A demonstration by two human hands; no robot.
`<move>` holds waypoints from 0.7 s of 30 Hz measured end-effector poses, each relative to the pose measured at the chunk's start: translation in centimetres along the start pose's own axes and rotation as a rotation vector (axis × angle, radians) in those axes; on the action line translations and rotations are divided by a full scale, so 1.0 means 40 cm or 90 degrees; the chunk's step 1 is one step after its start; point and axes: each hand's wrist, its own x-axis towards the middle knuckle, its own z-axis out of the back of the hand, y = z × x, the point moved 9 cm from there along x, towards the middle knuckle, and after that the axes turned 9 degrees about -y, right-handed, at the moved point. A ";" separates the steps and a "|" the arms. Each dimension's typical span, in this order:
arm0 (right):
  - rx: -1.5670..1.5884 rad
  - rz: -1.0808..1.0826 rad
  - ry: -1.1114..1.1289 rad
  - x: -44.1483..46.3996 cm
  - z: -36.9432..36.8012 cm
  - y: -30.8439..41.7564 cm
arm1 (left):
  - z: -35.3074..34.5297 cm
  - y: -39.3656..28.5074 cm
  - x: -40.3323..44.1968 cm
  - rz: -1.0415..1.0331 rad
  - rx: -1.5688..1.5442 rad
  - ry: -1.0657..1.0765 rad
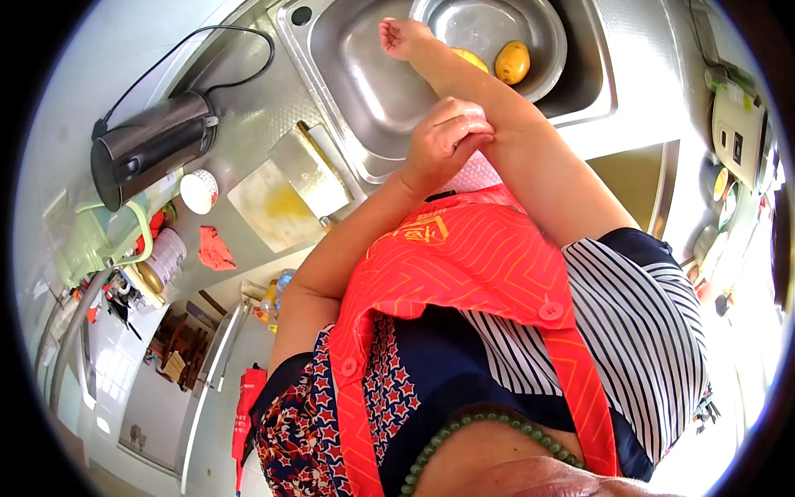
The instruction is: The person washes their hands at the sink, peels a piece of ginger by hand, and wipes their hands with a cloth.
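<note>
My left hand [447,141] is closed, its curled fingers pressed against my right forearm [505,116] near the elbow. Its skin looks wet. My right arm reaches across the sink [356,91], and my right hand [402,38] hangs over the basin with its fingers curled in and nothing visible in them. Beside that arm, a metal bowl [542,29] sits in the sink. In the bowl lies a yellow potato [513,62]; a second yellow piece [470,59] is partly hidden behind my forearm.
Left of the sink, a cleaver [310,174] lies on a stained cutting board [273,211]. Farther left are a dark electric kettle [149,149] with a cord, a white cup [199,191], a red cloth [215,248] and a green pitcher [99,240]. A white appliance [737,137] stands far right.
</note>
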 end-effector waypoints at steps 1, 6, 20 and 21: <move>0.002 -0.004 0.007 0.006 -0.004 -0.001 | 0.001 0.005 0.004 0.009 0.010 -0.006; 0.029 -0.020 0.013 0.007 -0.005 0.001 | 0.039 0.058 0.002 0.126 -0.065 -0.081; 0.004 -0.016 0.030 0.007 -0.004 -0.007 | 0.027 -0.009 -0.005 -0.020 0.065 -0.036; 0.002 -0.016 0.038 0.006 -0.005 -0.006 | 0.026 0.004 -0.004 0.020 0.050 -0.039</move>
